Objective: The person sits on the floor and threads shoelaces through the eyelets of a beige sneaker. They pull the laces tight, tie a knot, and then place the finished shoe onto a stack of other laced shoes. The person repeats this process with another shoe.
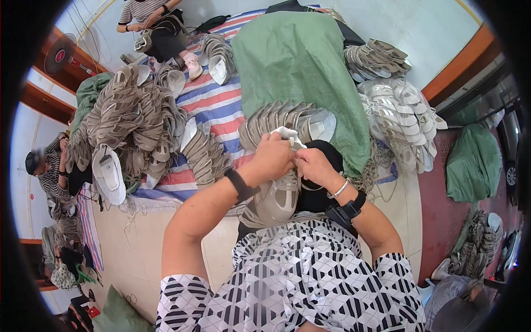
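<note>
A taupe and white shoe upper [280, 198] lies over my lap, its toe toward me and its white collar [287, 134] raised at the far end. My left hand [272, 159] is closed around the upper near the collar. Right beside it, my right hand [318, 167] is closed in a pinch at the upper's edge; what its fingertips hold is hidden. Just beyond my hands, a row of nested taupe shoe uppers [276, 120] rests by a large green sack [293, 61]. My black-clad knee [323, 152] shows behind the right hand.
Taupe uppers are heaped [130, 113] at the left on a striped sheet [218, 108], with a shorter stack [204, 155] nearer. White-lined uppers [401, 119] are piled at the right. A person [149, 16] sits at the far left, handling an upper. A fan [60, 54] stands by the wall.
</note>
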Tool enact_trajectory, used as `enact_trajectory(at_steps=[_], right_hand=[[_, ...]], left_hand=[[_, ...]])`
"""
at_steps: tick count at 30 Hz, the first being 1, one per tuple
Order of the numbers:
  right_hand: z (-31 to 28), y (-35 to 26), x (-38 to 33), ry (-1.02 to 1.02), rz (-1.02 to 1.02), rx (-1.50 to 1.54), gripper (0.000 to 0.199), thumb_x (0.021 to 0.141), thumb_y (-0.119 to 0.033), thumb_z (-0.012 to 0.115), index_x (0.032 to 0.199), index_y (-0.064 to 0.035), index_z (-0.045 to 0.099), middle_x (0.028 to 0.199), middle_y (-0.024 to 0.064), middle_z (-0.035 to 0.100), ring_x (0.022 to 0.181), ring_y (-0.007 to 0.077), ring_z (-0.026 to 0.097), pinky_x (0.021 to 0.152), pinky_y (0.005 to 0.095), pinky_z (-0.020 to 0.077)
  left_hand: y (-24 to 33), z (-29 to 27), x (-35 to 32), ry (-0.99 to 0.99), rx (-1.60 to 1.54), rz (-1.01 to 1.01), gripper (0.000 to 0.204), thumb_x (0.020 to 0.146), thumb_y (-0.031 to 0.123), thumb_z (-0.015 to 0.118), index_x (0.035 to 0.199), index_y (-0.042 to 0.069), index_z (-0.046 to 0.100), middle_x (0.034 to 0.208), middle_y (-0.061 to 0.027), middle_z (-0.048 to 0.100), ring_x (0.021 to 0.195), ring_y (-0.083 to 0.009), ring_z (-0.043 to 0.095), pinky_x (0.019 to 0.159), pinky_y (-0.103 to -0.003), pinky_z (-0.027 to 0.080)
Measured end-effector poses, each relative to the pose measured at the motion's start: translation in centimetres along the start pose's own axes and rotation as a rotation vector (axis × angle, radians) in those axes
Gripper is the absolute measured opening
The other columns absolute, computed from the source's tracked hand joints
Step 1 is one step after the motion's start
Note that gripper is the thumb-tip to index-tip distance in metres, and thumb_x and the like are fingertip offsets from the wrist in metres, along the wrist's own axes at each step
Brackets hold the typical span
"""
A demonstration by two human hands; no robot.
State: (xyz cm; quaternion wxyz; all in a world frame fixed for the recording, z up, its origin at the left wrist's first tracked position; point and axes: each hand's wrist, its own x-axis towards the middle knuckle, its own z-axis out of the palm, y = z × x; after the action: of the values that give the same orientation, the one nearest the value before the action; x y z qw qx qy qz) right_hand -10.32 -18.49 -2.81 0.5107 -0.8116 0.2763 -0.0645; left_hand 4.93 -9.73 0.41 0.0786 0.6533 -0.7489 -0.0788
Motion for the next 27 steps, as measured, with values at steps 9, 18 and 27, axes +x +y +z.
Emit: enact_trajectory(at_steps=[9, 18, 27], right_hand=[[-0.4, -0.8, -4.3, 0.164, -0.106, -0.438, 0.037, 0.086, -0.036, 0.056, 0.073, -0.0029, 0.065, 0.071, 0.0171, 0.064, 0.069, 0.0356, 0.063, 0.062, 0.045, 0.0494], [1.1, 0.7, -3.8, 0.298, -0.038, 0.171, 0.02, 0.078, -0.021, 0.067, 0.073, -0.0018, 0.061, 0.07, 0.0172, 0.063, 0.067, 0.0335, 0.062, 0.061, 0.0413, 0.0481], [0.7, 2.2, -4.6, 0.156, -0.024, 0.195, 0.021, 0.074, -0.021, 0.068, 0.084, -0.0021, 0.065, 0.076, 0.015, 0.063, 0.076, 0.0302, 0.062, 0.068, 0.0406, 0.0482]], left_hand=[[0.8, -1.1, -5.0, 0.008, -0.57, -0.345, 0.024, 0.087, 0.027, 0.061, 0.075, 0.008, 0.068, 0.061, -0.0021, 0.053, 0.06, -0.0193, 0.053, 0.057, -0.032, 0.041], [1.0, -1.1, -5.0, 0.108, -1.717, -0.534, 0.024, 0.095, 0.025, 0.055, 0.095, 0.002, 0.065, 0.055, 0.0084, 0.038, 0.048, -0.004, 0.032, 0.047, -0.022, 0.029], [-1.2, -0.4, -5.9, 0.559, -1.745, -0.534, 0.029, 0.095, 0.027, 0.057, 0.106, 0.002, 0.063, 0.069, 0.0068, 0.043, 0.061, -0.0049, 0.04, 0.059, -0.023, 0.036]])
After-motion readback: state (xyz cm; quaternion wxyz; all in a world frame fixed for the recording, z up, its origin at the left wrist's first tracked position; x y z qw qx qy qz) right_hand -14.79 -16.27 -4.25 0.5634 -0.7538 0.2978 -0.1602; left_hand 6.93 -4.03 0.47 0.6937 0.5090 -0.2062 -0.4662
